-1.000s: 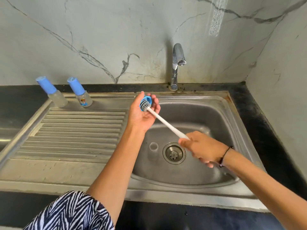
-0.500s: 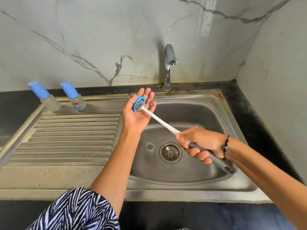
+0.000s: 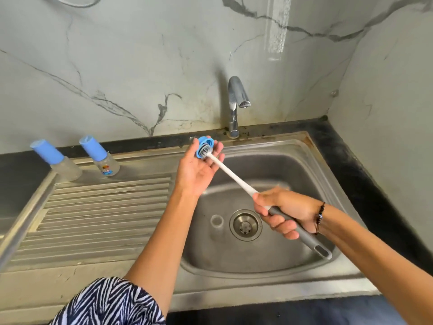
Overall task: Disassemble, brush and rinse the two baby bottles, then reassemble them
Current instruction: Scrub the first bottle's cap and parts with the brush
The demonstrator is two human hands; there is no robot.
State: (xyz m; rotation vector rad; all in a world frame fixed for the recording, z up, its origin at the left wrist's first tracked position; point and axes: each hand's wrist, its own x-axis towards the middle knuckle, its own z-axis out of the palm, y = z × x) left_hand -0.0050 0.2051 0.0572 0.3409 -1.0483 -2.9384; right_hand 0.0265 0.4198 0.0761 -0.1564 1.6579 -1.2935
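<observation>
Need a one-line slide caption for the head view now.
Right hand works brush into blue ring on left hand.

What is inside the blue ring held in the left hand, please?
The bristled head of the bottle brush sits inside the blue ring, which rests on the left hand. The bristles cover the ring's inner surface, so its state cannot be seen.

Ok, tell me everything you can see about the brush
The brush is long and thin, with a white plastic-looking shaft, a grey handle with a slot at its end, and a small head of pale bristles. It slants over the sink, head up and away. The right hand grips it where white meets grey. The bristles press into a blue ring lying on the left hand's fingers.
</observation>
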